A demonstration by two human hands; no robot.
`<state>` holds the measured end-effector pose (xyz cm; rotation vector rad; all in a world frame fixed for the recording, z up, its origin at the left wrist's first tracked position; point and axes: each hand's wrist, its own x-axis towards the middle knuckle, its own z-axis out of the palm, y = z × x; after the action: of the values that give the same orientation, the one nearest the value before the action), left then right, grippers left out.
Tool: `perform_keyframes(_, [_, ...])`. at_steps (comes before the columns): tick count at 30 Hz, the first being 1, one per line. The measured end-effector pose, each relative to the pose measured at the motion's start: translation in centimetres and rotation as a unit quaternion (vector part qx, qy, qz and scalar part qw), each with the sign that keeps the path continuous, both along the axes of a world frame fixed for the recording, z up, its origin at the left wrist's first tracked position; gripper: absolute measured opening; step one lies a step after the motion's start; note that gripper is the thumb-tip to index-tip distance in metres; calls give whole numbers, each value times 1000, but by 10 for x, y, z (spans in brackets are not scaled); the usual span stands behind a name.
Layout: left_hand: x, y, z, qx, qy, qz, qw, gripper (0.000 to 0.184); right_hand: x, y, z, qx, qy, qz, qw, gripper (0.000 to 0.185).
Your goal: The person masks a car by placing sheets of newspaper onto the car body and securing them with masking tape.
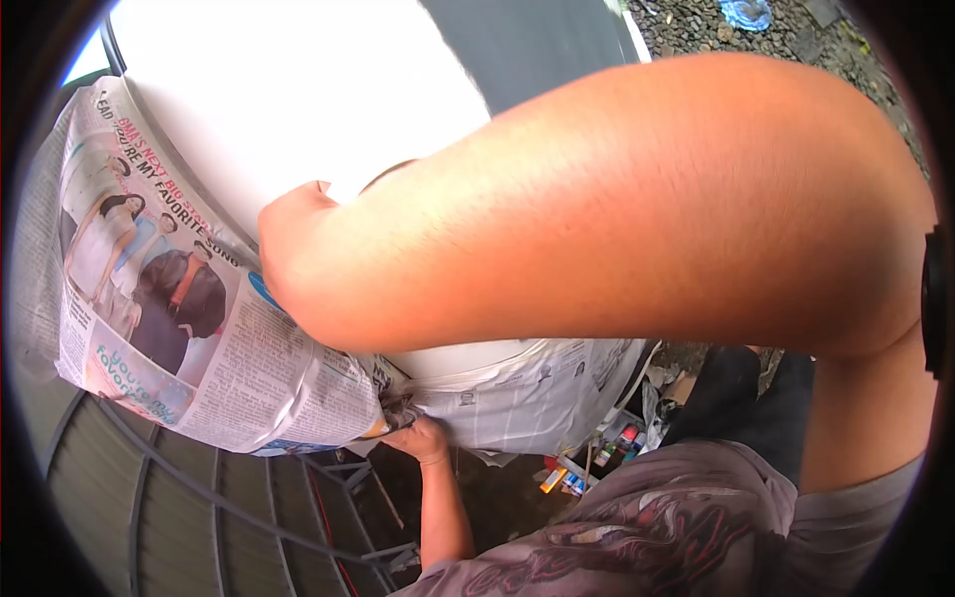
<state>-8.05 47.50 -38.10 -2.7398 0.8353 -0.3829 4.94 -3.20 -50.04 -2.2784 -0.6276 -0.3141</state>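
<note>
A white panel (pixel 269 90) curves through the upper part of the view. Printed newspaper (pixel 249 368) wraps its left and lower edge, and a paler sheet (pixel 527 398) continues to the right. My right arm crosses the view from the right, and my right hand (pixel 298 224) bends over the border between panel and paper; its fingers are mostly hidden. Lower down, my left hand (pixel 423 440) reaches up to the crumpled lower edge where the sheets meet, its fingers closed on the newspaper and partly covered by it.
Dark metal bars (pixel 214 507) run along the lower left. Small boxes and containers (pixel 572 481) lie below the paper. Gravel (pixel 686 35) with a blue plastic scrap (pixel 746 13) shows at the top right. My printed shirt (pixel 637 527) fills the bottom.
</note>
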Motion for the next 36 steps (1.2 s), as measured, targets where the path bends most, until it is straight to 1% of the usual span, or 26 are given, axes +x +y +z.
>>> perform_keyframes(2, [1, 14, 3, 55, -32, 15, 998, 82, 2, -1, 2, -11, -8, -9, 1000, 42])
perform_keyframes(6, [4, 42, 7, 74, -73, -4, 995, 79, 6, -4, 3, -33, -17, -25, 999, 42])
perform_keyframes(8, [4, 49, 8, 108, -96, 7, 989, 78, 9, -7, 3, -44, -20, -33, 998, 42])
perform_keyframes(9, [5, 67, 11, 108, -96, 6, 989, 78, 10, -9, 4, -51, -25, -43, 997, 42])
perform_keyframes(10, [7, 85, 12, 132, -125, 4, 983, 79, 11, -10, 3, -56, -27, -47, 997, 42])
perform_keyframes(11, [8, 80, 11, 155, -153, 1, 976, 80, 11, -12, 3, -65, -31, -52, 996, 42])
perform_keyframes(12, [7, 74, 11, 155, -154, -1, 976, 80, 11, -14, 2, -75, -35, -57, 995, 42])
perform_keyframes(14, [4, 60, 5, 94, -123, 15, 988, 79, 8, -17, 1, -101, -43, -65, 992, 42])
perform_keyframes(15, [5, 60, 2, 93, -123, 11, 988, 79, 5, -16, 1, -120, -51, -68, 989, 42])
perform_keyframes(17, [6, 55, 3, 132, -170, -24, 976, 76, -5, -5, 1, -152, -63, -62, 984, 43])
perform_keyframes(18, [5, 50, 3, 134, -169, -27, 976, 76, -16, 5, 1, -162, -69, -52, 983, 43])
perform_keyframes(19, [3, 45, 4, 145, -166, -19, 975, 75, -28, 18, 3, -145, -56, -44, 987, 45])
perform_keyframes(20, [3, 40, 3, 156, -163, -11, 974, 74, -14, 49, 11, -104, 2, -35, 994, 48])
perform_keyframes(21, [3, 41, 3, 157, -162, -14, 974, 74, -32, 51, 12, -33, 39, 7, 999, 46])
perform_keyframes(22, [2, 42, 4, 155, -154, -5, 976, 73, -46, 51, 7, -31, 21, 41, 998, 46])
perform_keyframes(23, [2, 42, 4, 155, -151, -1, 976, 72, -50, 61, 6, -74, 16, 16, 997, 45])
perform_keyframes(25, [4, 39, 3, 139, -138, -8, 980, 71, -52, 73, 4, -73, -4, 46, 996, 42])
perform_keyframes(27, [4, 38, 4, 122, -130, -18, 984, 71, -53, 76, 4, -64, -18, 49, 997, 43])
perform_keyframes(29, [3, 39, 7, 132, -124, 6, 983, 70, -52, 80, 0, -57, -31, 51, 997, 43])
perform_keyframes(31, [3, 41, 9, 154, -131, -5, 979, 71, -48, 84, -15, 3, 0, 131, 991, 43])
perform_keyframes(32, [3, 42, 10, 176, -137, -15, 975, 71, -65, 75, -34, 25, -16, 177, 984, 38])
perform_keyframes(33, [4, 45, 11, 179, -135, -13, 974, 71, -87, 75, -53, 118, 38, 155, 980, 38])
perform_keyframes(34, [7, 48, 11, 128, -110, 0, 986, 72, -108, 76, -71, 209, 92, 132, 965, 38])
perform_keyframes(35, [8, 49, 10, 76, -86, 14, 993, 74, -124, 77, -84, 240, 121, 153, 951, 39])
perform_keyframes(36, [6, 39, 7, 80, -87, 17, 993, 74, -139, 79, -96, 272, 150, 174, 934, 40])
